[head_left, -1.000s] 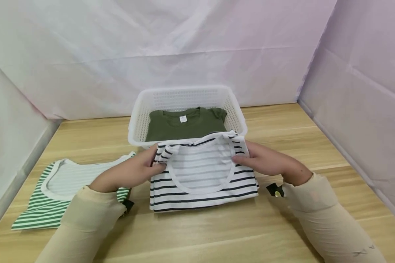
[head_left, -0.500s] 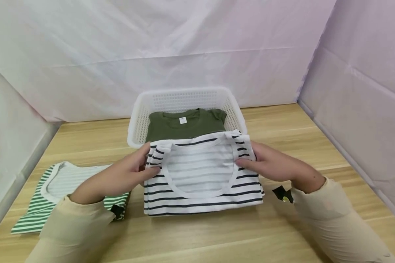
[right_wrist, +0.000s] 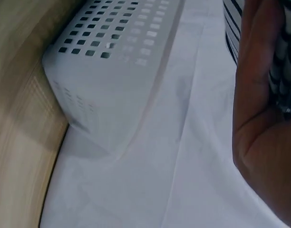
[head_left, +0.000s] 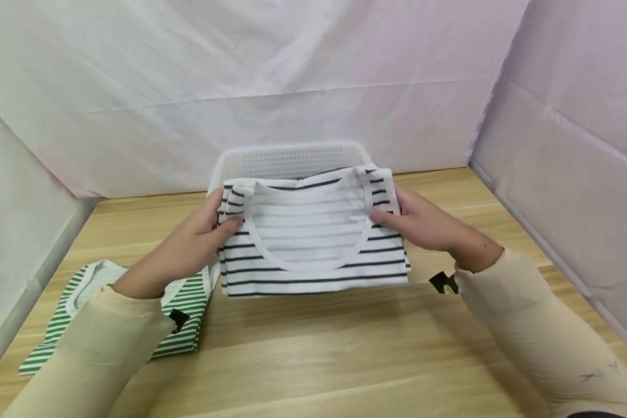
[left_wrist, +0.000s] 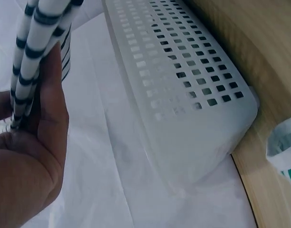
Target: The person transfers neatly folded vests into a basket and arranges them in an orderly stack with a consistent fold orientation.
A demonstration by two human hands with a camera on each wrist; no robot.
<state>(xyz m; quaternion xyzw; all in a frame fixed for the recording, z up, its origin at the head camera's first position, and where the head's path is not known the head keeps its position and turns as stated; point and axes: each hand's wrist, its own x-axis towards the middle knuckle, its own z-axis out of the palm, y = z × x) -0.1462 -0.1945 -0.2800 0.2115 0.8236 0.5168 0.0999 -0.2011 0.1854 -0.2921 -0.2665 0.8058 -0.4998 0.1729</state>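
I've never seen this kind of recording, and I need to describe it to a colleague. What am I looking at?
There is no machine here: a person works with two bare hands. The wide picture comes from a camera worn on the head, looking forward and down. The other two come from cameras on the wrists, which is why they look tilted.

The left hand and right hand hold a folded black-and-white striped shirt by its sides, up off the wooden table. A white basket stands behind it, its inside mostly hidden by the shirt in the head view. To the left, a green-and-white striped shirt lies on the table, partly covered by the left sleeve.
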